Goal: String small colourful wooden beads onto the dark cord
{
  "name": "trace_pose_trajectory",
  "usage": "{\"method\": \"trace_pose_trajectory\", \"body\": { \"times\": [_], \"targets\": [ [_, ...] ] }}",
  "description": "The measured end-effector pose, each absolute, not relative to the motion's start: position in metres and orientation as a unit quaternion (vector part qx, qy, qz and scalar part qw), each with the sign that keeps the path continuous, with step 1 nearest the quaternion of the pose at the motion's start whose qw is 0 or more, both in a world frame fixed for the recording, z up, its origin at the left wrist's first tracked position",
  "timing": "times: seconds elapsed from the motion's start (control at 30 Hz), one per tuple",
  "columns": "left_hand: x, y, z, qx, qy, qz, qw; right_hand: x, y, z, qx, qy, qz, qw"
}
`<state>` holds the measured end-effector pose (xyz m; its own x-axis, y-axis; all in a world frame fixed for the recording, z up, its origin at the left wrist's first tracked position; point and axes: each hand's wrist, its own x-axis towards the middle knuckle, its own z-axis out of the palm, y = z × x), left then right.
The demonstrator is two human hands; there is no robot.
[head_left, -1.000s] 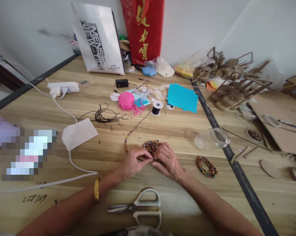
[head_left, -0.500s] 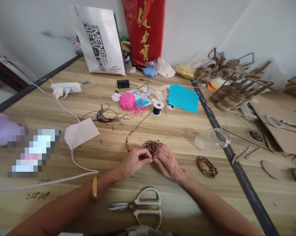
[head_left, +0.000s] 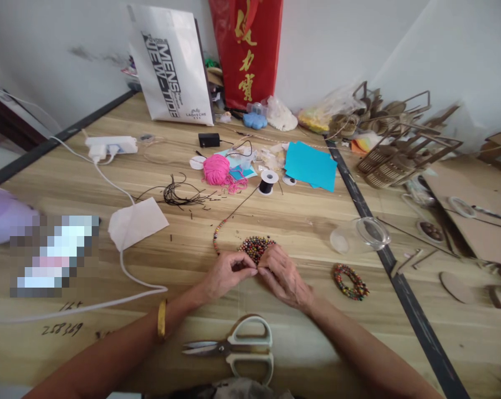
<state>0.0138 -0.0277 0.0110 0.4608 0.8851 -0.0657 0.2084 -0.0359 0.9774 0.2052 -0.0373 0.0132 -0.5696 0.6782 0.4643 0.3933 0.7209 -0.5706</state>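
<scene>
My left hand (head_left: 230,272) is closed in a pinch, thumb against forefinger. A black cord strung with colourful beads (head_left: 215,235) runs down from a spool of black cord (head_left: 267,183) and disappears under that hand. Fingertip to fingertip with it, my right hand (head_left: 286,281) is pinched too; whatever it holds is too small to make out. Just beyond both hands lies a pile of loose multicoloured beads (head_left: 254,247), partly covered by the right fingers. Off to the right sits a coiled beaded bracelet (head_left: 350,282). Scissors with pale handles (head_left: 250,348) lie between my forearms.
A clear jar (head_left: 356,235) lies on its side at right. Pink yarn (head_left: 217,169), blue paper sheets (head_left: 311,166) and black cord pieces (head_left: 182,194) are farther back. A white cable (head_left: 128,271) crosses the left side, near a phone with blurred screen (head_left: 57,252).
The pinched fingertips have moved very slightly left, and a little more of the bead pile shows beside the right hand. Both hands keep their grip.
</scene>
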Motion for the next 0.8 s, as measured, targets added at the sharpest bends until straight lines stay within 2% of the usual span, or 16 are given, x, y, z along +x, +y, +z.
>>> {"method": "trace_pose_trajectory", "body": {
  "times": [0.27, 0.5, 0.8],
  "targets": [
    [0.007, -0.022, 0.017, 0.621, 0.404, 0.346, 0.575, 0.209, -0.032, 0.01, -0.322, -0.854, 0.205, 0.353],
    [0.003, -0.017, 0.017, 0.618, 0.395, 0.411, 0.542, 0.216, -0.03, 0.009, -0.289, -0.896, 0.165, 0.294],
    [0.001, -0.013, 0.016, 0.589, 0.446, 0.394, 0.547, 0.223, -0.027, 0.008, -0.264, -0.925, 0.112, 0.248]
  ]
}}
